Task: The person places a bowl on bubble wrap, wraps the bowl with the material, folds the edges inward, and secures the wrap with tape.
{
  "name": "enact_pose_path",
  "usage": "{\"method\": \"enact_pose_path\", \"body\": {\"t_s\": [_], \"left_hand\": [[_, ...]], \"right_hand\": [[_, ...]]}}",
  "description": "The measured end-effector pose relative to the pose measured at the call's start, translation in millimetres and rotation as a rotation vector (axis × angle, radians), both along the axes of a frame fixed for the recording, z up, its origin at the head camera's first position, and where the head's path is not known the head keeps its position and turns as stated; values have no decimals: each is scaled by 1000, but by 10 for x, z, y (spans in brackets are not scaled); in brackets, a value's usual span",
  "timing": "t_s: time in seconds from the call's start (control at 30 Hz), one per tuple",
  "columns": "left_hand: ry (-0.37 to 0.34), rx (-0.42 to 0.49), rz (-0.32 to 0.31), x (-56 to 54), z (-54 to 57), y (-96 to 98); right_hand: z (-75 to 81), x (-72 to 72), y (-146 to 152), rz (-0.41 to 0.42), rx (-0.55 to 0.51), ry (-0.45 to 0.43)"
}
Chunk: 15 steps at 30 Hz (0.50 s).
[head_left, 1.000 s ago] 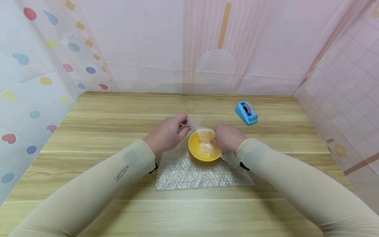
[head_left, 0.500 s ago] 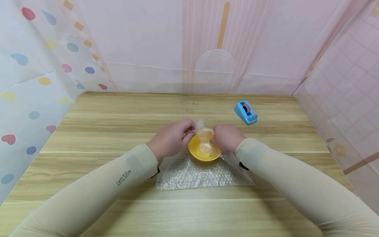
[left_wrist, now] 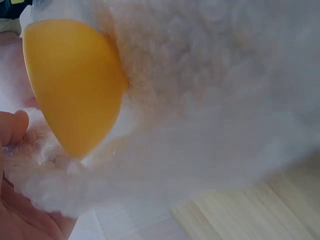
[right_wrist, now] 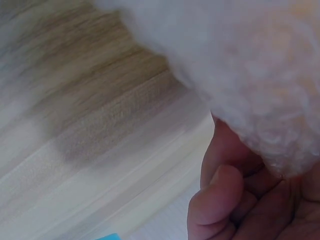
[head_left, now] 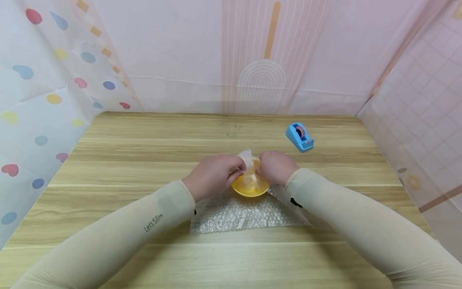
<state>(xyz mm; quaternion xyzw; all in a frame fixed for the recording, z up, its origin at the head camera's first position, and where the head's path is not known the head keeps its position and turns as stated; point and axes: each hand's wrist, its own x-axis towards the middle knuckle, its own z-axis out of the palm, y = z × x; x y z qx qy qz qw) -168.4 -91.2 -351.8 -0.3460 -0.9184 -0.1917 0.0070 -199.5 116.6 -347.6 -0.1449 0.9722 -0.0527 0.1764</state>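
Note:
A yellow bowl [head_left: 250,192] sits on a sheet of clear bubble wrap [head_left: 245,216] at the middle of the table. My left hand [head_left: 216,171] pinches a left part of the sheet between thumb and fingers, over the bowl's left rim. At the bowl's right rim, my right hand [head_left: 277,166] grips a flap that lies folded into the bowl. In the left wrist view the yellow bowl [left_wrist: 75,85] appears side-on with wrap around it. The right wrist view has curled fingers [right_wrist: 217,195] beneath the bubble wrap [right_wrist: 250,85].
A blue tape dispenser [head_left: 300,137] with a roll in it stands at the back right of the wooden table [head_left: 162,140]. Patterned cloth or paper walls [head_left: 173,48] rise behind the table and on both sides.
My left hand has moved right and toward me, bringing its piece of bubble wrap over the bowl's left rim. My right hand has stayed nearly still.

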Motion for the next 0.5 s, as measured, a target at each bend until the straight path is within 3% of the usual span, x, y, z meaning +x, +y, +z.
{"method": "enact_pose_path", "body": {"t_s": [0.13,0.5], "left_hand": [[35,-10,-56,14,-16,29],[33,-13,-120,36,-100,50]], "right_hand": [[-18,-5,2,5,7,8],[-34,0,8,3,-17,24]]}}
